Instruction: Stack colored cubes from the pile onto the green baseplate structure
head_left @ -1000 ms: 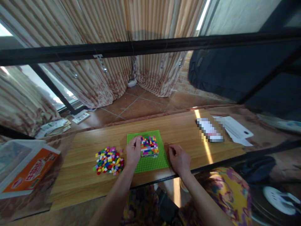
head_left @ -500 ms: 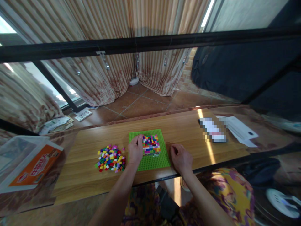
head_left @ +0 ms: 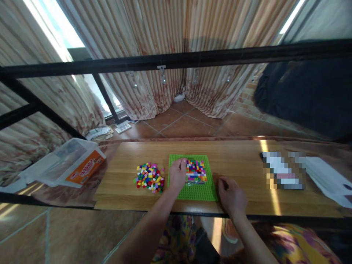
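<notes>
My left hand (head_left: 178, 173) is at the left edge of a low block of many-coloured toy bricks (head_left: 196, 171) built on a green baseplate (head_left: 192, 194). Its thumb and fingers are pinched together against the block's upper left side. Whatever sits between the fingertips is hidden. Just beyond the plate's right edge, my right hand (head_left: 232, 194) rests on the wooden table with its fingers curled in, and nothing shows in them. A heap of loose bricks (head_left: 150, 178) in mixed colours lies left of the plate, with a stray pink one near my left hand.
A clear plastic box (head_left: 74, 156) with an orange label stands left of the wooden tabletop (head_left: 115, 176). On the right lie a blurred-out object (head_left: 282, 170) and white paper (head_left: 327, 176). A dark metal rail (head_left: 178, 60) crosses in front of the curtains.
The camera view has swung left, so the whole scene sits farther right. My left hand stays at the block's left edge, and my right hand stays curled beside the plate.
</notes>
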The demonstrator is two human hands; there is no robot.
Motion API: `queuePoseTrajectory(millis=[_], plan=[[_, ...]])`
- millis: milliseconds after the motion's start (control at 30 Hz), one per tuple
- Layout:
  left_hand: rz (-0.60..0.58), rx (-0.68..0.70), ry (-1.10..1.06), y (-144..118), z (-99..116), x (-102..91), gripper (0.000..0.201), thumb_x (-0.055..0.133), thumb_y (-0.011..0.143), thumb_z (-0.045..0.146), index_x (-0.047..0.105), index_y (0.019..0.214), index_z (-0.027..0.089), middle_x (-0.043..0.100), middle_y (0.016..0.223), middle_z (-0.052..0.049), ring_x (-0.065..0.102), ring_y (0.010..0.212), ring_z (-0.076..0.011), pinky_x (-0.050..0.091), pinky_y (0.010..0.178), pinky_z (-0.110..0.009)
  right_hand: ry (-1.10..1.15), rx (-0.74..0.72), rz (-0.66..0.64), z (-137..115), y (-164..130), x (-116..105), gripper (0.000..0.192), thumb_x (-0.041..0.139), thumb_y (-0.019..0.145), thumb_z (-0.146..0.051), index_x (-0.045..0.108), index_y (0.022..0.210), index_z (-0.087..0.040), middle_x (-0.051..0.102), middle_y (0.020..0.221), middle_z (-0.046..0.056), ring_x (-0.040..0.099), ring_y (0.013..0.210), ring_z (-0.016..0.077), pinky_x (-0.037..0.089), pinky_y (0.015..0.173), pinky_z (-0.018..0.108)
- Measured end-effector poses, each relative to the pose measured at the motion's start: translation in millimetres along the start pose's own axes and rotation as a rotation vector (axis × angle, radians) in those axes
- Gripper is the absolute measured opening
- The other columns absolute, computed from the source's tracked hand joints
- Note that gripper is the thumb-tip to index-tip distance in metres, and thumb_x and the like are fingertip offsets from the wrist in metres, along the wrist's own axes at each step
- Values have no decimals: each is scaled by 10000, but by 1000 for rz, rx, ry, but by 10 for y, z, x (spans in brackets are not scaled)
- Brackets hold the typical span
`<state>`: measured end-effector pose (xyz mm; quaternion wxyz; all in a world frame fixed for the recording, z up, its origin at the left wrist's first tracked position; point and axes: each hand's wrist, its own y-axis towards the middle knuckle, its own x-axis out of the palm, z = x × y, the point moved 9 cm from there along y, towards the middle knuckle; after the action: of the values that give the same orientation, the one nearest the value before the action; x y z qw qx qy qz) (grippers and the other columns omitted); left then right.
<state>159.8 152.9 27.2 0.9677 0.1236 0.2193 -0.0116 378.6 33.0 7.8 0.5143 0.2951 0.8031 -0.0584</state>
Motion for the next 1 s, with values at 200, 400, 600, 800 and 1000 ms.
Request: queuePoseTrajectory(millis=[200,400,600,800,1000], plan=[[85,97,119,-11,87,-273,283,409,955,302,636,1067,175,695,1036,-89,625,991,-206,470,893,-339,9,-11,7,2,1,-4,236,503,904,-312,702,970,-203,716,987,48,596,717,149,333,602,255],[48,139,633,-3,-6,-759,208,559,835,217,654,1017,184,686,1032,-100,595,975,-265,428,894,-413,34,-15,21,-15,-7,-17,252,486,905,-324,699,958,-201,712,984,48,593,722,152,339,605,261],[20,100,900,-77,-113,-890,127,569,832,257,686,827,208,673,990,-95,553,958,-286,374,874,-449,39,-47,44,-31,-5,-26,254,489,897,-317,702,961,-195,707,975,63,600,759,163,330,608,270],[1,97,871,-48,-117,-856,141,557,840,226,684,777,216,682,972,-84,557,942,-285,375,847,-440,23,-22,13,-29,-2,-13,252,482,912,-305,703,973,-200,705,997,56,609,781,160,331,610,262],[-33,236,562,11,210,-738,141,552,865,236,683,819,212,700,922,-49,595,908,-221,417,862,-367,35,-7,20,-16,5,-10,236,496,908,-295,704,975,-207,700,974,49,598,760,147,303,586,257]])
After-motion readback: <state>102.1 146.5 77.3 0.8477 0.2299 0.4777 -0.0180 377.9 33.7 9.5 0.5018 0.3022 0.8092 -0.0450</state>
